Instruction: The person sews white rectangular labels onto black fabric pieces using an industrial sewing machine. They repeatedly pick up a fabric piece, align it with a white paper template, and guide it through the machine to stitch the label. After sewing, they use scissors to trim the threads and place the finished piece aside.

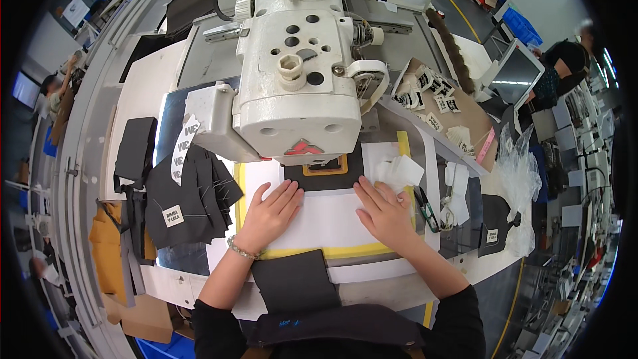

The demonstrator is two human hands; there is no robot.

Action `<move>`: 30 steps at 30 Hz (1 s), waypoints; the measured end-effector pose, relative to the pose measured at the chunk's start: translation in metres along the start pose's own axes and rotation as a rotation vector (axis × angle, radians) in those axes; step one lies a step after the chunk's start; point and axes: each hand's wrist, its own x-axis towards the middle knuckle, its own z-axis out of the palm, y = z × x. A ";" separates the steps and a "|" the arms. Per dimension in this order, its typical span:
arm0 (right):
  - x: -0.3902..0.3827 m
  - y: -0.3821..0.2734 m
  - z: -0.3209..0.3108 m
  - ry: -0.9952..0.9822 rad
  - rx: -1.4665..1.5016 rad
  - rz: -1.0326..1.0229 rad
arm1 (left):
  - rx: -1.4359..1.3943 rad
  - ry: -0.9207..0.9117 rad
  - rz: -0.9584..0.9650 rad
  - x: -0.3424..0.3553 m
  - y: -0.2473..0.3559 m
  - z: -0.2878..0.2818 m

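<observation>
My left hand (pixel 271 214) lies flat with its fingers stretched out, the tips at the left edge of a black fabric piece (pixel 325 183). On the other side my right hand (pixel 385 216) also rests flat, fingertips at the fabric's right edge. The fabric lies under the head of a large white sewing machine (pixel 299 96), where a small yellow-orange frame (pixel 326 167) sits on it. The machine's head hides the fabric's far part. Beneath both hands is a white sheet (pixel 316 216) edged with yellow tape (pixel 332 252). Neither hand grips anything.
Left, dark fabric pieces (pixel 179 189) with trailing threads lie in a stack. Right are black-handled thread snips (pixel 426 209), a cardboard box (pixel 458 123) of small labels and a labelled black piece (pixel 493 223). Another dark piece (pixel 292 282) lies at the front edge. A screen (pixel 515 73) stands farther right.
</observation>
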 end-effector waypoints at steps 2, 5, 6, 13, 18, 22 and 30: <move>0.001 -0.001 -0.002 -0.018 0.019 0.024 | -0.003 -0.008 -0.004 0.001 0.000 0.000; 0.003 -0.003 -0.002 -0.016 0.021 0.029 | -0.021 -0.021 -0.032 -0.002 0.002 0.001; 0.003 -0.001 -0.001 -0.009 0.019 0.028 | -0.024 -0.019 -0.033 -0.001 0.002 0.002; 0.002 -0.003 0.001 -0.006 0.002 0.030 | -0.046 -0.002 -0.040 0.000 0.002 0.003; 0.002 -0.005 0.000 -0.004 -0.011 0.029 | -0.056 0.014 -0.035 -0.002 0.000 0.004; 0.000 -0.005 -0.003 -0.018 0.010 0.053 | -0.055 0.018 -0.022 0.001 0.000 0.004; -0.006 -0.008 -0.003 -0.006 -0.019 0.045 | -0.104 0.017 -0.046 -0.001 0.001 0.004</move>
